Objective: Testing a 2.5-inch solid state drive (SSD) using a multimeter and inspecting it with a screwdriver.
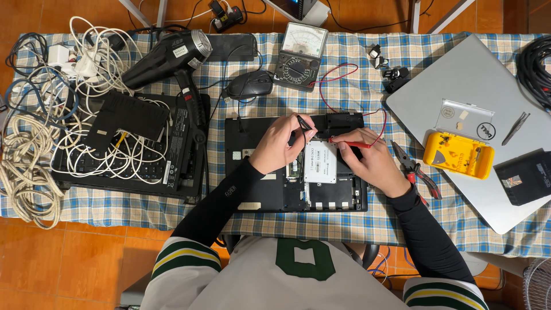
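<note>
An opened black laptop base (321, 198) lies bottom-up on the checked tablecloth in front of me, with a flat silver drive (320, 162) seated in it. My left hand (279, 144) holds a black test probe (304, 123) with its tip down at the drive's upper left corner. My right hand (373, 163) grips a red test probe (349, 142) pointing left onto the drive's top edge. Red and black leads run back to an analogue multimeter (299, 55) at the far middle.
A black heat gun (166, 54), a mouse (249, 86), another dismantled laptop (132, 146) under tangled white cables (34, 149) lie left. Right: red-handled pliers (416, 172), a closed silver laptop (459, 86), a yellow tool case (458, 154), tweezers (515, 128), a black part (525, 177).
</note>
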